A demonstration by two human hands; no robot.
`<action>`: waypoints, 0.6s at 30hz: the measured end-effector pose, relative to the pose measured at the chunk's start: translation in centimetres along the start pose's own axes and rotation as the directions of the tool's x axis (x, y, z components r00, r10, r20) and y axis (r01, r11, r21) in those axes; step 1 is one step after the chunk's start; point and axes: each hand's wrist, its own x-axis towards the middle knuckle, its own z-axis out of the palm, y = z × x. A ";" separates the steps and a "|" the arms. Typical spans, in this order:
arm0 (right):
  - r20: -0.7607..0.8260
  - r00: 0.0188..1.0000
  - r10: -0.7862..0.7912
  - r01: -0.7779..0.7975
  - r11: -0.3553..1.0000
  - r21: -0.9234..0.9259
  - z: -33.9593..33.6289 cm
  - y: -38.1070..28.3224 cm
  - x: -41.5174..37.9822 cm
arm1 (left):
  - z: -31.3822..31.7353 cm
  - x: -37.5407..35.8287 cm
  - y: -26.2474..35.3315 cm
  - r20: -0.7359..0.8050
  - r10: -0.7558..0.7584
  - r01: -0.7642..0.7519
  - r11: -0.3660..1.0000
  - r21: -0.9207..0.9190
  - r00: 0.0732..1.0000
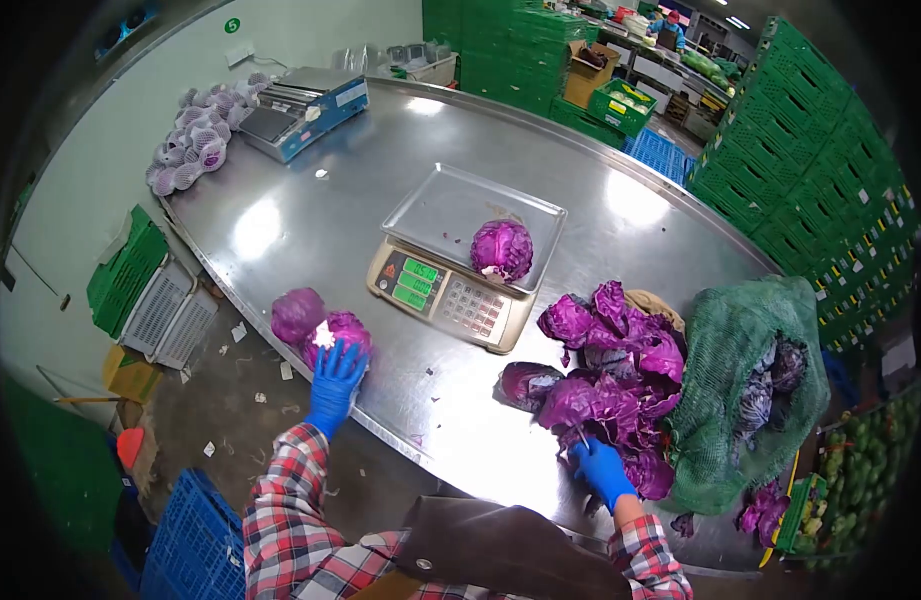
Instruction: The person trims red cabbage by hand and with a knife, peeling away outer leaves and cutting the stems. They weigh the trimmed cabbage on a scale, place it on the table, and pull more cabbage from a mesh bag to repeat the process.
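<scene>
Bagged cabbages: a heap of purple cabbages in net bags [195, 135] sits far up the steel table [310, 225], well away from both hands.
Wrapping machine: a blue and grey machine [302, 108] stands just right of that heap.
Left hand: the left hand [335, 385] wears a blue glove. Its fingers [342, 357] are spread flat on top of a cut cabbage [345, 330].
Whole cabbage: a round purple cabbage [296, 314] touches the cut one, just left of the fingertips.
Scale: a scale [450, 290] stands past the left fingers, up and to the right. One trimmed cabbage [501, 249] sits on its tray.
Leaf pile: loose purple leaves [610, 370] lie heaped just above the right hand.
Right hand: the right hand [602, 470] wears a blue glove too. It looks closed around a thin knife handle, but the view is too small to be sure.
Green net sack: a sack [730, 360] with more cabbages lies right of the right fingers, touching the leaves.
</scene>
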 end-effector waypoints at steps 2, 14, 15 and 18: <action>0.063 0.992 0.107 -0.107 0.994 -0.011 -0.5 -1.1 -2.7 | -0.3 0.8 -1.9 -0.034 -0.017 0.019 0.999 0.033 0.999; 0.135 0.973 0.186 -0.227 0.874 0.429 0.2 -6.3 -10.7 | -6.6 20.9 12.8 -0.378 -0.041 -0.163 0.856 -0.492 0.925; 0.149 0.965 0.217 -0.261 0.855 0.448 0.2 -7.2 -10.7 | -7.2 21.6 16.2 -0.433 0.067 -0.310 0.796 -0.520 0.899; 0.167 0.953 0.254 -0.303 0.838 0.453 0.1 -8.3 -11.0 | -8.5 23.2 22.0 -0.583 0.273 -0.543 0.760 -0.356 0.765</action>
